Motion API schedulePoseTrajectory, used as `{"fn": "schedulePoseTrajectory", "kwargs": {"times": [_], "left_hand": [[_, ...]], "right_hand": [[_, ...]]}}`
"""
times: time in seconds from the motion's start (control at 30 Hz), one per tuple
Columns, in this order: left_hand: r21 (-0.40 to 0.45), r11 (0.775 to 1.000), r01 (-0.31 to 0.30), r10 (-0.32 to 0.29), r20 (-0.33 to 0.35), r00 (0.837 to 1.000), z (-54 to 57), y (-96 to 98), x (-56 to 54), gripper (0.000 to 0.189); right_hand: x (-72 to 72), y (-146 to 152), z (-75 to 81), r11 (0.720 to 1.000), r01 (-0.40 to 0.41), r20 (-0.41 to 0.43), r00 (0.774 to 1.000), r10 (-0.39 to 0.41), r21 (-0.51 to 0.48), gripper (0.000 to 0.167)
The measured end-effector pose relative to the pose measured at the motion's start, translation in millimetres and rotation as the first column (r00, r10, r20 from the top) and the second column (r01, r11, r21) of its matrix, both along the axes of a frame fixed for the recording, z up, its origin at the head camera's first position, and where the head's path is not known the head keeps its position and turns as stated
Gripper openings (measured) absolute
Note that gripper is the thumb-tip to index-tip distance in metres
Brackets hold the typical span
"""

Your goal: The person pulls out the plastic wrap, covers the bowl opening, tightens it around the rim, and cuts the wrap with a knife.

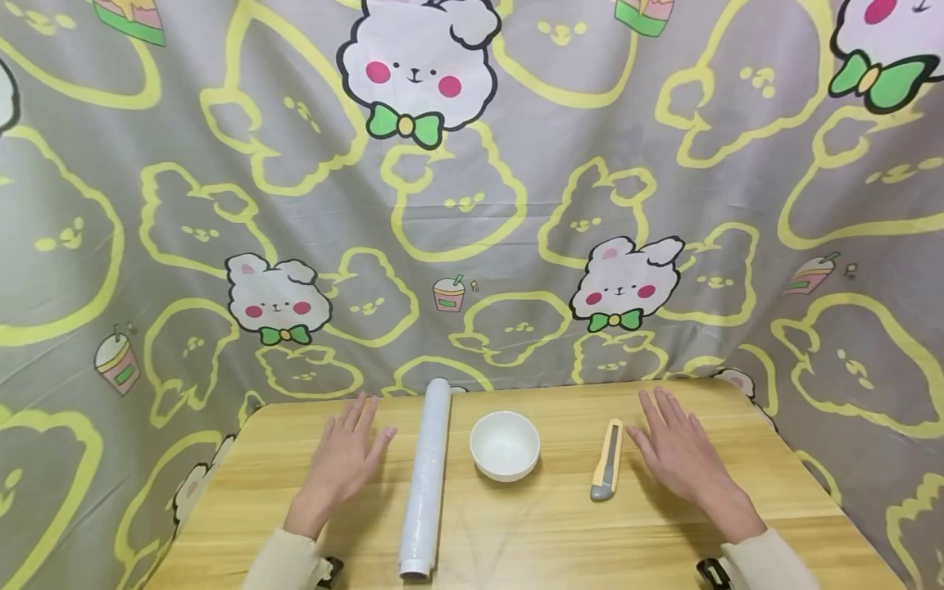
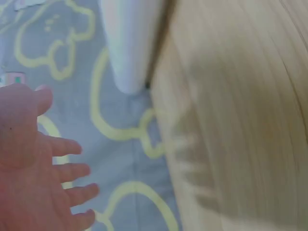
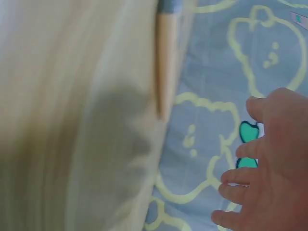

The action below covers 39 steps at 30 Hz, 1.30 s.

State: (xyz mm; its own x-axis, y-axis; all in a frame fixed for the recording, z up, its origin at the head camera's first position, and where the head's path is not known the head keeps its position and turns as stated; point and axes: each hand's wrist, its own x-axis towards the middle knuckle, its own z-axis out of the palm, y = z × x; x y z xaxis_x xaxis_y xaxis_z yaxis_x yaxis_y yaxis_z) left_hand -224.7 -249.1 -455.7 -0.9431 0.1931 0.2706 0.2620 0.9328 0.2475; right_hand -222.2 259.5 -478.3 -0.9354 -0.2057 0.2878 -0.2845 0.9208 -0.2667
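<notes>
My left hand (image 1: 345, 455) is held palm down with its fingers spread, left of a long roll of plastic wrap (image 1: 426, 483). In the left wrist view that roll (image 2: 132, 43) shows at the top, apart from the fingers (image 2: 72, 172). A white bowl (image 1: 505, 447) stands upright right of the roll, between the hands. Farther right lies a yellow utility knife (image 1: 608, 459) with a grey end toward me. Just to its right is my right hand (image 1: 682, 455), fingers straight and holding nothing. The right wrist view shows the knife (image 3: 166, 62) lying apart from this hand (image 3: 274, 168).
All these things rest on a wooden table (image 1: 531, 541) with light grain. Behind it and along both sides hangs a grey curtain (image 1: 516, 246) printed with yellow outlines and white rabbits. Both wrists have cream sleeves (image 1: 283, 561) and small black devices.
</notes>
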Motion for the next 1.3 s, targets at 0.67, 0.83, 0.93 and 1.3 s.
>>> {"fn": "schedulePoseTrajectory", "kwargs": {"times": [0.67,0.83,0.93,1.3], "left_hand": [[0.252,0.968,-0.008,-0.112,0.456,0.883,-8.0,63.5,73.7,0.112],[0.302,0.953,0.012,-0.156,0.460,0.874,-13.2,62.8,70.4,0.114],[0.338,0.941,-0.005,-0.168,0.479,0.861,-13.4,63.0,69.5,0.113],[0.274,0.961,0.045,-0.169,0.449,0.877,-8.3,54.8,70.3,0.105]], "right_hand": [[-12.5,-71.0,-7.8,0.914,-0.134,0.058,0.984,0.168,-0.382,0.070],[-18.5,-95.5,-9.9,0.893,-0.164,0.064,0.976,0.210,-0.419,0.069],[-19.7,-109.2,-14.0,0.878,-0.167,0.095,0.968,0.233,-0.448,0.065],[-14.3,-135.9,-20.4,0.821,-0.117,0.179,0.950,0.256,-0.558,0.038]]}}
